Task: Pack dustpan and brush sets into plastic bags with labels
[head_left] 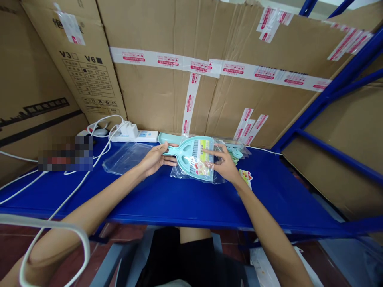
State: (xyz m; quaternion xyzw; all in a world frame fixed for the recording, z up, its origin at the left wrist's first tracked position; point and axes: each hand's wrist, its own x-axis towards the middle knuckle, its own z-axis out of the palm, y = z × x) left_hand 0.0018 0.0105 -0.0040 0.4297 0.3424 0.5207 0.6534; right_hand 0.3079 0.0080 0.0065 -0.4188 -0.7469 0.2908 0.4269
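A light teal mini dustpan (186, 153) with a small brush nested in it is held just above the blue table. My left hand (155, 160) is closed round its handle at the left. Over the brush bristles lies a yellow-green printed card (204, 157). My right hand (225, 164) is at the pan's wide right edge, fingers bent over the card and the clear plastic; its grip there looks light. A clear plastic bag (176, 173) wraps around the pan's lower part. Behind it, another teal piece (168, 138) shows partly.
Flat clear bags (127, 158) lie left, beside a power strip (146, 136) and white cables. Teal pieces (235, 151) in plastic and a loose printed card (246, 177) lie right. Cardboard (155, 95) walls the back; a blue metal frame (317, 103) stands right.
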